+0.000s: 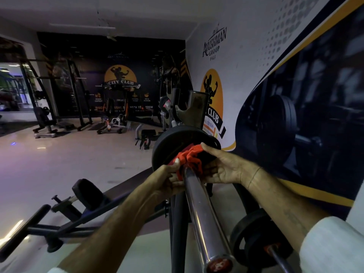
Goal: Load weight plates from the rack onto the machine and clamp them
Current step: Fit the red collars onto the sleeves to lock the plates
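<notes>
A chrome bar sleeve (199,209) runs from the bottom of the head view up to a black weight plate (169,142) loaded on it. A red clamp (190,156) sits around the sleeve against the plate's face. My left hand (169,180) grips the clamp's left side, thumb on the red plastic. My right hand (222,166) holds its right side, fingers curled over the top. Both hands are shut on the clamp.
More black plates (254,233) hang on a lower peg at the bottom right. A black bench frame with a pad (86,192) lies to the left. The printed wall (295,95) stands close on the right. Other gym machines (65,99) stand far back across the floor.
</notes>
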